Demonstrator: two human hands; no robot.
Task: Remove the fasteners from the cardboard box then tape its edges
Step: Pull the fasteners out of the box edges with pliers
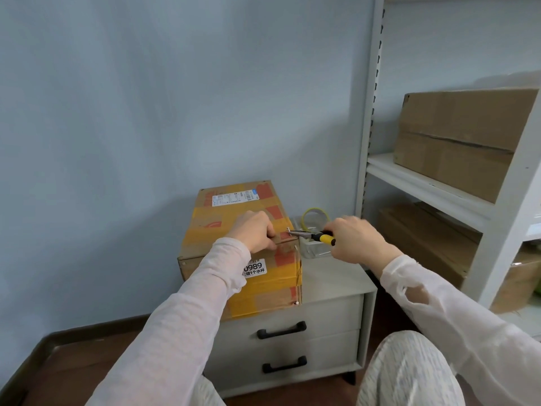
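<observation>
A cardboard box (231, 218) with yellow tape and white labels sits on a grey drawer cabinet (330, 315). My left hand (256, 231) presses on the box's near top edge. My right hand (355, 238) grips yellow-handled pliers (310, 235), whose jaws hold a small metal fastener (288, 230) at the box's near right top corner. Another fastener (296, 303) sticks out at the box's lower right corner, and one (183, 263) shows at the left front corner. A roll of tape (314, 218) stands behind the pliers, beside the box.
A clear plastic container (314, 249) sits on the cabinet right of the box. A white metal shelf rack (433, 186) at the right holds large cardboard boxes (459, 142). A blue wall stands behind. My knee (409, 370) is at the lower right.
</observation>
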